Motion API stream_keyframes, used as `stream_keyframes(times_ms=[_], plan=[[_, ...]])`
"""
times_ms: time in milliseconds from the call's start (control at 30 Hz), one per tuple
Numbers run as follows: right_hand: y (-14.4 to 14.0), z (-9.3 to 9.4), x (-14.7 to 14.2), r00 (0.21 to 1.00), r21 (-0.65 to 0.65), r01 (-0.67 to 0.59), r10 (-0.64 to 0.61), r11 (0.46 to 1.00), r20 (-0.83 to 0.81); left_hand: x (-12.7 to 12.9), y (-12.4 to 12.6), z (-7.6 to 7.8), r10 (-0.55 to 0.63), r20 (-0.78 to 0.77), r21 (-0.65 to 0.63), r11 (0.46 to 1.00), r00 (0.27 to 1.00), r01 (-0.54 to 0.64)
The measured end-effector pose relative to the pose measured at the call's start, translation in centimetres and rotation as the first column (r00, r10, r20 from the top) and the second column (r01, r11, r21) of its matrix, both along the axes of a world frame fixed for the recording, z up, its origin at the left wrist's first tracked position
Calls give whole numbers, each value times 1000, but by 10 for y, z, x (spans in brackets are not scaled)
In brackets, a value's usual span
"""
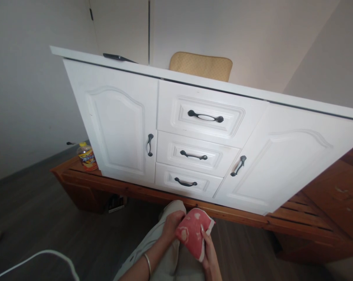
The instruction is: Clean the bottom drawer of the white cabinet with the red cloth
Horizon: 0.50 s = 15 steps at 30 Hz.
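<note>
A folded pink towel (pixel 194 231) with white heart and star patterns and a pale edge is held over my knees, in front of the cabinet. My right hand (pixel 208 249) grips its right side, with the thumb on top and the other fingers underneath. At the towel's left edge, my left hand (pixel 174 223) is closed on it, its fingertips partly hidden. A bracelet circles my left wrist. Beyond the towel stands a white cabinet (pixel 123 125) with closed doors and three closed drawers, all with dark handles.
The cabinet stands on a brown wooden bench (pixel 135 190). At its left end is a yellow-capped bottle (pixel 87 158). A flat dark object (pixel 116 57) lies on the cabinet top. Behind rises a tan chair back (pixel 201 65). A white cable (pixel 47 251) curves at lower left.
</note>
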State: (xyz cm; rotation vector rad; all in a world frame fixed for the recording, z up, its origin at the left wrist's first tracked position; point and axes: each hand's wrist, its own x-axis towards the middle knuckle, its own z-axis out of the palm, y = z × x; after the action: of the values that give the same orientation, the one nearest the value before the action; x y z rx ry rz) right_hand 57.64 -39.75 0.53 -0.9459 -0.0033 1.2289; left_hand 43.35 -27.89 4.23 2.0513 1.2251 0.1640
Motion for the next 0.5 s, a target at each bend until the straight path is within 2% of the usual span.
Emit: stream_keyframes(times_ms=[133,233,500], plan=[[0,-13,0,1000,7,-8,8,1000,20,2,4,-13,-24,39,100,995,999,20],[2,-14,-4,999,28,-47,46,999,21,2,6,-20,-27,22,131,991,999,24],[10,-10,-1,990,18,-136,135,991,49,2,6,-22,-41,-2,170,985,999,41]])
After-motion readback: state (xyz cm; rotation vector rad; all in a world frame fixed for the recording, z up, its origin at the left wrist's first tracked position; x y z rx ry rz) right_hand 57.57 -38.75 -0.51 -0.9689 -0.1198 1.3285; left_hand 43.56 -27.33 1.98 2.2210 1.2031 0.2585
